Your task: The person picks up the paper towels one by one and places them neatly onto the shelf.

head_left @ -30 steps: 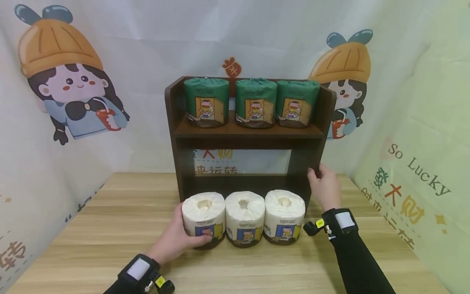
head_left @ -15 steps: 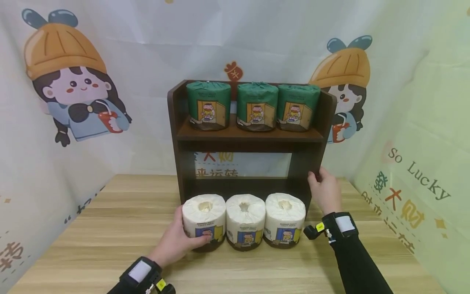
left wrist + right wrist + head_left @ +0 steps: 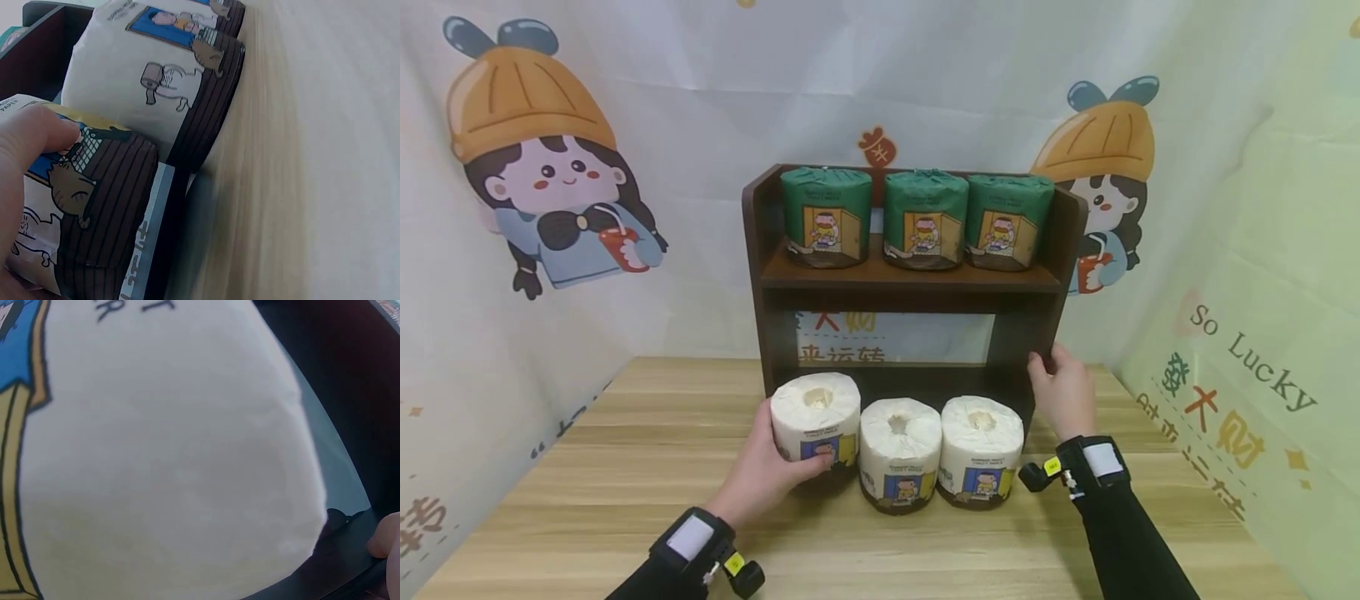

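Left hand (image 3: 762, 477) curls around a white roll (image 3: 816, 417), raised by the shelf's (image 3: 895, 286) front left corner; right hand (image 3: 1064, 395) grips the shelf's right edge.

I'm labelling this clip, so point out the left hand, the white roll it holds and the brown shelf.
Left hand (image 3: 765, 467), head view, its thumb side.
White roll (image 3: 822, 439), head view, wrapper's front.
Brown shelf (image 3: 910, 284), head view, upper board's front edge.
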Tool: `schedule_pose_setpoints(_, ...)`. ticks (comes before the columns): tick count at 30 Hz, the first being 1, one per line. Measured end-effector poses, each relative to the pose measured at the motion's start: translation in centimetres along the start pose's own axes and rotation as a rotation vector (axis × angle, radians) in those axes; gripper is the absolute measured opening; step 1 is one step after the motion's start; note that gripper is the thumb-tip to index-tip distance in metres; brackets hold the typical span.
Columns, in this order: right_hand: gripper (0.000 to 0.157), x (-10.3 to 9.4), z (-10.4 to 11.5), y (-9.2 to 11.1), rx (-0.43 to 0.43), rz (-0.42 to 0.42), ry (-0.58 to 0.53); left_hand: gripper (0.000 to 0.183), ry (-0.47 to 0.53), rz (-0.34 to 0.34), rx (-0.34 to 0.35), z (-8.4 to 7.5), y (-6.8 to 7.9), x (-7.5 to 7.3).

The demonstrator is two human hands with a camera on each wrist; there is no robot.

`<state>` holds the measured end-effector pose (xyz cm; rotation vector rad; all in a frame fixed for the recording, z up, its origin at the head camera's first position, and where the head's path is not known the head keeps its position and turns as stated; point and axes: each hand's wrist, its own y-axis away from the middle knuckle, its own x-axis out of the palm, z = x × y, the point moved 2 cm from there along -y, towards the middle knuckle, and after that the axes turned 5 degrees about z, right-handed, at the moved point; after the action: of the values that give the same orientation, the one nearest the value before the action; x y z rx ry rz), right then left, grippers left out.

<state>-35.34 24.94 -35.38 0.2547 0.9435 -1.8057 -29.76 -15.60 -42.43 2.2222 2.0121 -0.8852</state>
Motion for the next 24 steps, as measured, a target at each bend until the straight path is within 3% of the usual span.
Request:
schedule_pose_setpoints(14, 0.027, 0.2, -0.1, 0.1, 0.005, -0.003, 0.001, 0.110, -0.031, -0.060, -0.040, 1.8, -3.3, 2.2)
schedule_pose_setpoints(20, 0.028, 0.2, -0.1, 0.1, 0.011, 0.003, 0.001, 0.112, -0.005, -0.061, -0.072, 2.6, -3.7, 2.6)
schedule_pose_setpoints(24, 0.029, 0.1, -0.1, 0.1, 0.013, 0.011, -0.009, 0.109, -0.049, -0.068, -0.120, 2.3, -3.6, 2.8)
